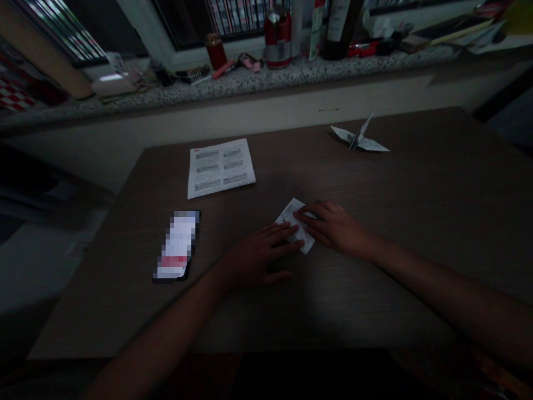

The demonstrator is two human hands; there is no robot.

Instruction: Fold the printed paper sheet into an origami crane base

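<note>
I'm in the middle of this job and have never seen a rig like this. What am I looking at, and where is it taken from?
There is no robot here: these are a person's two bare hands, seen in one picture from a camera worn on the head, looking forward and down. The left hand and right hand both rest their fingers on a small piece of paper, pressed on the brown table. Neither lifts it. To the left lie a phone and, farther back, a printed sheet. A folded paper bird stands at the back right. Behind, the windowsill holds a red can and other items.
</note>
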